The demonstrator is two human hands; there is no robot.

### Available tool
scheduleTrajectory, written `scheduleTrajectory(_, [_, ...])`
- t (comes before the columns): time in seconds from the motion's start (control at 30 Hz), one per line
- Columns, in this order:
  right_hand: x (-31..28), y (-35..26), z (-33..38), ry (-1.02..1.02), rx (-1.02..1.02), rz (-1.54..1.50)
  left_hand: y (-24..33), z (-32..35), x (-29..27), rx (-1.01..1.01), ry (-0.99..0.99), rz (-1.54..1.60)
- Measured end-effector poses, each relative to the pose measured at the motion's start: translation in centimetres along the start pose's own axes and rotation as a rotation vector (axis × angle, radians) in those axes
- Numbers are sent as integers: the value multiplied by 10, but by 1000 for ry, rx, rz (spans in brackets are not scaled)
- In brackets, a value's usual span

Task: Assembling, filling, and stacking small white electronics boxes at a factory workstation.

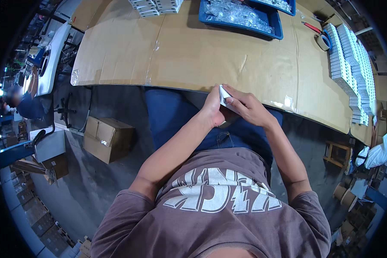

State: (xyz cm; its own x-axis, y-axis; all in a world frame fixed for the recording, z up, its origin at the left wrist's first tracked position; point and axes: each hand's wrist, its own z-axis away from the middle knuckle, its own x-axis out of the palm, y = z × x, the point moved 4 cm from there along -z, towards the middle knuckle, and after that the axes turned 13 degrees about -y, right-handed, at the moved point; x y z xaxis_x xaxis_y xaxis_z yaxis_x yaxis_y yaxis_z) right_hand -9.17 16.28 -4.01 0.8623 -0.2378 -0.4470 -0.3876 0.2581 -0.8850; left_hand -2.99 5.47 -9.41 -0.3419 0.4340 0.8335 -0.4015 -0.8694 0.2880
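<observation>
Over my lap, just at the near edge of the cardboard-covered table (pixel 193 56), both my hands hold a small white carton (pixel 223 93). My left hand (pixel 211 107) is wrapped along its left side. Curled over its right side is my right hand (pixel 248 106), with the thumb bent in against it. Much of the carton is hidden behind my fingers, so its full shape and any contents cannot be made out.
A blue tray (pixel 280 26) of clear plastic pieces lies at the far side. White cartons (pixel 346 64) are stacked at right, near a tape roll (pixel 323 42) and red-handled tool (pixel 310 27). A cardboard box (pixel 107 139) sits on the floor; a person (pixel 30 103) works far left.
</observation>
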Motion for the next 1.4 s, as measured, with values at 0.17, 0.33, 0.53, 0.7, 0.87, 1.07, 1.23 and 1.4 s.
scheduleTrajectory(0.17, [-3,3,1,-66,21,-176,4,5,12,-50,-13,21])
scheduleTrajectory(0.33, [-4,-2,-6,-32,-56,-125,12,7,9,12,-2,4])
scheduleTrajectory(0.53, [-15,0,-9,34,-43,-43,31,17,22,138,-80,6])
scheduleTrajectory(0.7, [-13,-6,-2,480,-168,-496,42,34,41,282,-238,-192])
scheduleTrajectory(0.87, [-13,0,15,460,-25,-853,49,62,47,453,-169,-696])
scheduleTrajectory(1.07, [-34,-44,14,410,-254,-738,69,82,64,508,-326,-739])
scheduleTrajectory(1.23, [-40,-53,9,390,-352,-800,79,88,78,566,-404,-841])
scheduleTrajectory(1.4, [-46,-53,9,387,-365,-636,81,87,84,619,-456,-911])
